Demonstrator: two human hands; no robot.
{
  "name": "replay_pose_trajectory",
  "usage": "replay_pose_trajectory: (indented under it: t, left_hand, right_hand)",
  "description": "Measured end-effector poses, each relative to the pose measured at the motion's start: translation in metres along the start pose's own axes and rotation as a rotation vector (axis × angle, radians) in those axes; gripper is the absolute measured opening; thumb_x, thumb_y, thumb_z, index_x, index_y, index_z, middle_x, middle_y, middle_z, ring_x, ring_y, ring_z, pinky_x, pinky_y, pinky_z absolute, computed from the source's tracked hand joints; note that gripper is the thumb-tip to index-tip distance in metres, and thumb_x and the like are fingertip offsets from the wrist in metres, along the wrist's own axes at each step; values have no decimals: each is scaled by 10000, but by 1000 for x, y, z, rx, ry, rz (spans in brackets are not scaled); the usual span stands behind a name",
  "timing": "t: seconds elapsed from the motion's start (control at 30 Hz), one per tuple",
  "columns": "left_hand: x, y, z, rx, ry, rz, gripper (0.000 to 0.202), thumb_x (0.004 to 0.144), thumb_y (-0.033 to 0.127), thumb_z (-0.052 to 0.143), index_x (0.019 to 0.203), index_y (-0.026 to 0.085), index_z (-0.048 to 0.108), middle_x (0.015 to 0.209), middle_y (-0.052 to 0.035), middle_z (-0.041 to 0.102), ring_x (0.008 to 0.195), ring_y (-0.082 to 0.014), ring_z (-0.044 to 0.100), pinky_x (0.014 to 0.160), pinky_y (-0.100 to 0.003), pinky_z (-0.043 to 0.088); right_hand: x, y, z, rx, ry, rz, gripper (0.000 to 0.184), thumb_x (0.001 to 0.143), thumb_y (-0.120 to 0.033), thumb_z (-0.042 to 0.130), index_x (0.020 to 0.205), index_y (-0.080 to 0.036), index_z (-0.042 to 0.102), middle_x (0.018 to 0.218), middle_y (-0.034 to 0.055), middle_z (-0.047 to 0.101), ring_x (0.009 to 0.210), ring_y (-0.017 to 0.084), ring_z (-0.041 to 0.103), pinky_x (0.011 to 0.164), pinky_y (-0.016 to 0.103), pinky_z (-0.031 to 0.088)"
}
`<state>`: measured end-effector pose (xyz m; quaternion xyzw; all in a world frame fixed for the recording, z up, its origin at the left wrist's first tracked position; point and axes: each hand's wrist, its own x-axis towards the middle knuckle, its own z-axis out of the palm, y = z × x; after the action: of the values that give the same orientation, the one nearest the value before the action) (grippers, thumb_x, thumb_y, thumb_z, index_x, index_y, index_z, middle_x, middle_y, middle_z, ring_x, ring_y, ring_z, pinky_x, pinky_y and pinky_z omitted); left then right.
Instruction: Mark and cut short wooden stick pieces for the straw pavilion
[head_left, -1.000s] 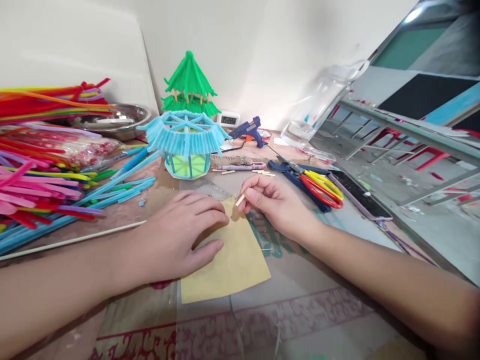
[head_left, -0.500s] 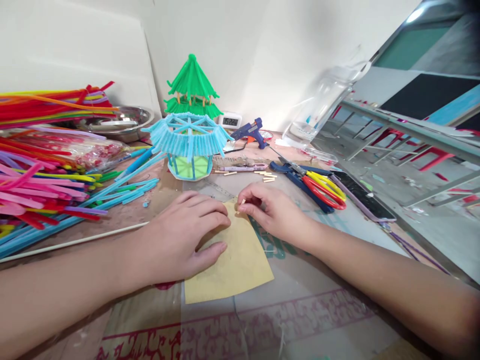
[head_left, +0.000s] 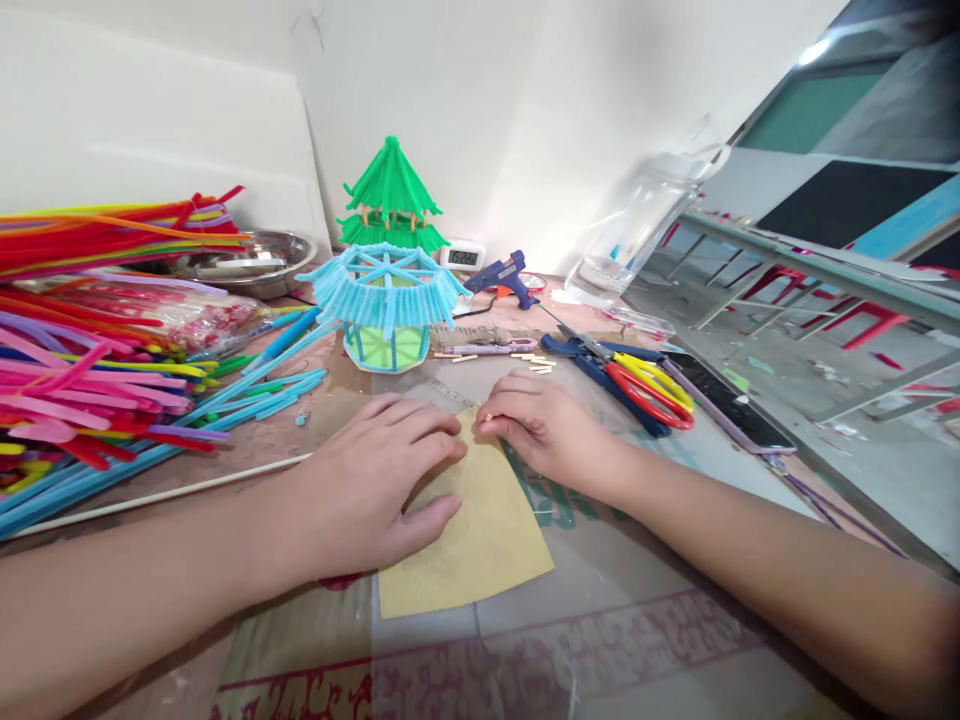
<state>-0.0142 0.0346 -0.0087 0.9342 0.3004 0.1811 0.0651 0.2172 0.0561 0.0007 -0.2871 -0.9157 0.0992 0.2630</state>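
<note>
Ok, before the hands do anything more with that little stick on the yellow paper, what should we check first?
1. Left hand lies flat on the yellow paper, pinning it: ok.
2. Right hand pinches the small wooden stick: ok.
3. Stick tip meets the paper's top edge: cannot tell, fingers hide it.
4. Scissors lie apart from both hands: ok.
5. Glue gun sits far back by the wall, not at hand: not ok.
6. Spare stick pieces lie near the blue pavilion: ok.

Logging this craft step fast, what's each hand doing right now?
Left hand: open, flat, pressing down the yellow sheet.
Right hand: fingers closed, pinching a small wooden stick at the sheet's top edge.
</note>
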Motion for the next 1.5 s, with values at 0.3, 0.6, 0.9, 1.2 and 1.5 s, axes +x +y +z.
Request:
replay_pose_trajectory:
  t: [0.3,0.6,0.9,1.2,1.5]
  left_hand:
    - [1,0,1,-21,-5,-15,314,883,374,555,1136,202,622,1250,-86,612,1198,-266,523,1051,-468,360]
    - [1,0,0,-25,-8,-22,291,875,369,562,1097,196,636,1239,-82,613,1203,-264,519,1058,-471,358]
    - [1,1,-1,-20,-23,-14,322,882,373,549,1134,190,631,1245,-83,613,1210,-257,521,1062,-475,355]
    - [1,0,-2,-30,-19,-22,339,891,375,539,1171,200,617,1244,-81,606,1195,-252,525,1055,-481,358]
    - [1,1,-3,-55,-29,-49,274,874,357,552,1098,222,633,1229,-60,606,1176,-250,525,1053,-472,357]
  right_hand:
    - [-3,0,-3,93,-13,6,167,937,-137,577,807,-177,674,736,39,648,750,177,571,697,281,433]
    - [-2,-3,0,91,-58,-39,153,942,-141,567,827,-150,666,762,55,652,767,184,561,704,289,431]
    - [-2,0,-1,80,-59,-62,155,950,-156,554,844,-154,667,774,60,662,766,183,559,705,296,432]
    - [0,5,0,1124,114,522,160,816,-266,762,830,-186,624,790,1,709,676,108,644,649,223,504]
    - [-4,-7,2,1346,-6,414,215,910,-299,689,1103,-207,711,801,-2,712,744,105,657,748,238,506]
